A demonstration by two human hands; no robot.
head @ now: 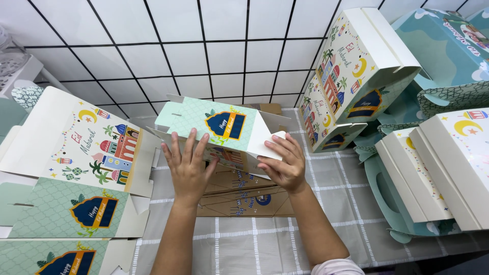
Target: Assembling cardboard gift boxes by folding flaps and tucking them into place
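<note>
I hold a partly folded cardboard gift box [216, 125], mint green with a dark blue badge, over the middle of the table. My left hand [187, 165] lies flat against its near side, fingers spread upward. My right hand [281, 163] grips the box's white end flap [265, 137] at the right end. Under the box lies a stack of flat brown cardboard blanks [244, 196].
Flat printed box blanks [76, 168] are piled at the left. Folded boxes [351, 76] lean at the back right, with more boxes [448, 168] stacked at the right. A grey checked tablecloth [326, 224] covers the table. A white tiled wall [204, 51] rises behind.
</note>
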